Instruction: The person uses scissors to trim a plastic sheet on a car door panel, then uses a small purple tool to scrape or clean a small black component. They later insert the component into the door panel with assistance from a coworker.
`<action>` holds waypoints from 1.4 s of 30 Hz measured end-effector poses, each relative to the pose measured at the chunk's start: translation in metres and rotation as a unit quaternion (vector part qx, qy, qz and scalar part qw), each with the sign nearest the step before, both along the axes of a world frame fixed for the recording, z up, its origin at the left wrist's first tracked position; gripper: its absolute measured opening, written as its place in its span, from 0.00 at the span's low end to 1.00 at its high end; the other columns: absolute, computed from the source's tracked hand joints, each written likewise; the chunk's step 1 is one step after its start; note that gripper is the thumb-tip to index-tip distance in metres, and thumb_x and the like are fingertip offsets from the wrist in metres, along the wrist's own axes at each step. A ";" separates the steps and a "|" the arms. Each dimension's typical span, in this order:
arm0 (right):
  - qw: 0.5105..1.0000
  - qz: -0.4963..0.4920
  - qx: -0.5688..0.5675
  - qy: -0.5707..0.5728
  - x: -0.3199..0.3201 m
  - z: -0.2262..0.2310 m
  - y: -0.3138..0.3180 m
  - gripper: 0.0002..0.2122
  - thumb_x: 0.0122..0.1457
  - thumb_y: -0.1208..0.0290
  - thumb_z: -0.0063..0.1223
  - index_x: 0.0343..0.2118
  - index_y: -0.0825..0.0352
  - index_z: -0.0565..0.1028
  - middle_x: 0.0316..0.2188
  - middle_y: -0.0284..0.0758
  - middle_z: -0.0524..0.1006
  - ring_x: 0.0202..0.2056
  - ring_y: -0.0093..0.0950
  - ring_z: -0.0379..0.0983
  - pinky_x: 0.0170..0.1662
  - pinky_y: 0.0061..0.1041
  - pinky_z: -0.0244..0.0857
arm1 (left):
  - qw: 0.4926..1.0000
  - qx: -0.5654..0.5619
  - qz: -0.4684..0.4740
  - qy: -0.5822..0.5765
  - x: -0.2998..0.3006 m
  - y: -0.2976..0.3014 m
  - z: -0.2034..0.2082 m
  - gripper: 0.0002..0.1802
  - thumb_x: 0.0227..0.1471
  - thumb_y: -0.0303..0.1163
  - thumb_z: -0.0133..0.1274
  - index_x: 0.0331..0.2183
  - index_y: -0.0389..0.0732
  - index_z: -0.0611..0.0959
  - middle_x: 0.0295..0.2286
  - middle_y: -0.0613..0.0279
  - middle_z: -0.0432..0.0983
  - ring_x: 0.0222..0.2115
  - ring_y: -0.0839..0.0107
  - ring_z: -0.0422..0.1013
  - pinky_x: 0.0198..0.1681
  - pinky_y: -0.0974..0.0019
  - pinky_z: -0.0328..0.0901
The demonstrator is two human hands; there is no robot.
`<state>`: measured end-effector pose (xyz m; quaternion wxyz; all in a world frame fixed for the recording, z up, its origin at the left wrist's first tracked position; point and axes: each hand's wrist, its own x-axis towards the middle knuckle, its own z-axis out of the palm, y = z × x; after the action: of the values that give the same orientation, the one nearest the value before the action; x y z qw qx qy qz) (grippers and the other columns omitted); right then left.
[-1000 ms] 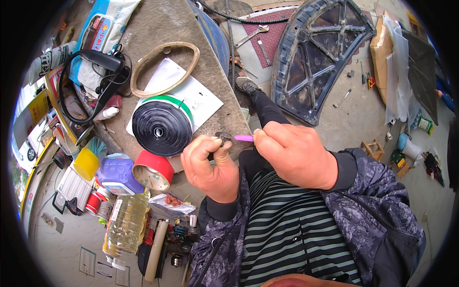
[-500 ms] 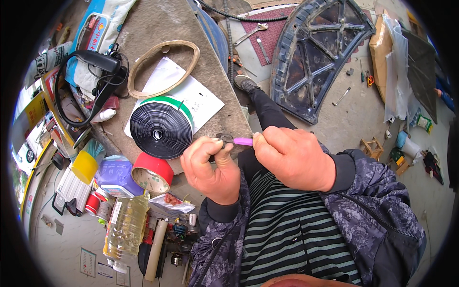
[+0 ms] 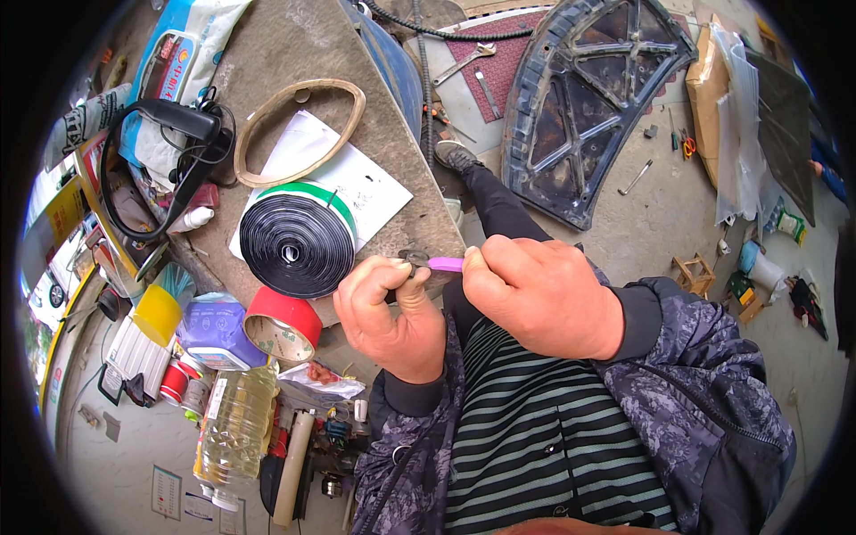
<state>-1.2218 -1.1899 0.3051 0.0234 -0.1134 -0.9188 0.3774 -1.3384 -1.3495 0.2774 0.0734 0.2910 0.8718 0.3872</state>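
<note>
My left hand (image 3: 392, 312) pinches a small dark metal piece (image 3: 416, 257) between thumb and fingertips. A slim purple piece (image 3: 445, 265) sticks out from the closed fingers of my right hand (image 3: 548, 299), and its left end meets the metal piece. Whether the two are joined I cannot tell, and my right fingers hide the rest of the purple piece. Both hands are held in front of the striped shirt, near the worktop's corner. Just left of my left hand, a big coil of black tape (image 3: 299, 242) lies partly over a white sheet of paper (image 3: 379, 198).
An oval tan ring (image 3: 355, 111) rests on the stone worktop (image 3: 294, 40). Nearby are a red tape roll (image 3: 312, 321), a purple pack (image 3: 214, 330), a clear oil bottle (image 3: 234, 428) and a black headset (image 3: 111, 169). On the floor lie a black fan-shaped panel (image 3: 526, 169) and a wrench (image 3: 464, 62).
Both hands keep their grip on the metal piece and the purple piece. They have shifted very slightly left in the view; the surroundings have shifted a little too.
</note>
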 end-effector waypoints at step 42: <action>0.999 -0.001 -0.025 -0.040 -0.006 0.006 0.006 0.13 0.57 0.72 0.62 0.45 0.67 0.77 0.31 0.31 0.73 0.28 0.28 0.79 0.28 0.29 0.73 | 1.000 0.010 0.018 -0.022 0.002 0.000 0.001 0.17 0.52 0.23 0.74 0.39 0.44 0.82 0.35 0.62 0.82 0.37 0.60 0.77 0.43 0.59 0.69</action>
<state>-1.2281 -1.1842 0.3114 -0.0160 -0.1296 -0.9091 0.3956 -1.3360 -1.3499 0.2783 0.0831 0.2675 0.8712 0.4031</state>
